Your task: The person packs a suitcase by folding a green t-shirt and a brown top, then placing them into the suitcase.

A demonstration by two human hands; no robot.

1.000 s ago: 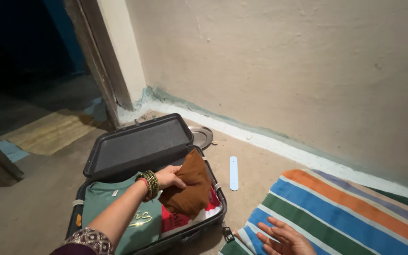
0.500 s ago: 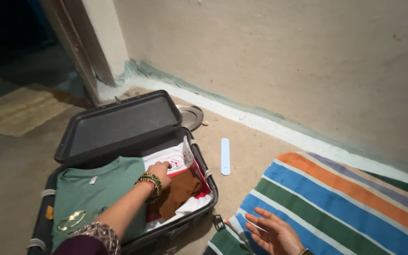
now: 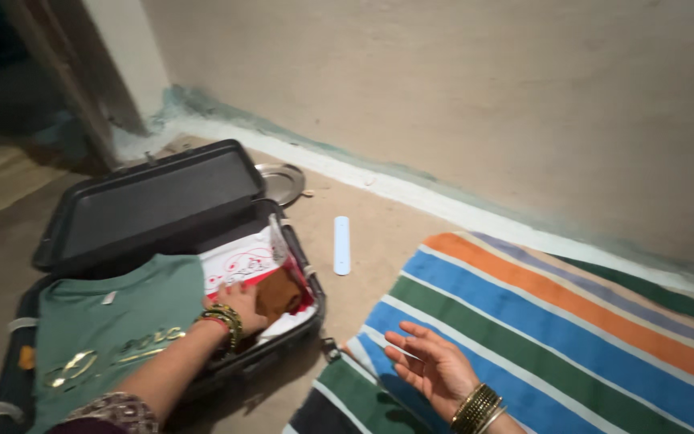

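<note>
1. Brown folded garment (image 3: 277,294) lies inside the open black suitcase (image 3: 162,241), tucked at its right end under a white cloth with a red pattern (image 3: 238,264) and above a strip of red fabric.
2. Left hand (image 3: 238,307) lies flat on the brown garment's left edge, fingers together and pressing down; nothing is pinched. Bangles circle that wrist.
3. A second ago this hand held the garment lifted above the case; half a second ago it was already low. Now the garment rests in the case, so I judge the placing nearly done, with only a tuck or smoothing left.
4. Right hand (image 3: 431,363) rests palm up, fingers loosely spread and empty, on the striped mat (image 3: 572,329) beside the suitcase. It has barely shifted.
5. A green shirt with gold lettering (image 3: 114,329) fills the case's left part.
6. Nearby on the floor: a pale blue flat strip (image 3: 341,244) and a round metal plate (image 3: 281,182) behind the lid, near the wall (image 3: 483,104).
</note>
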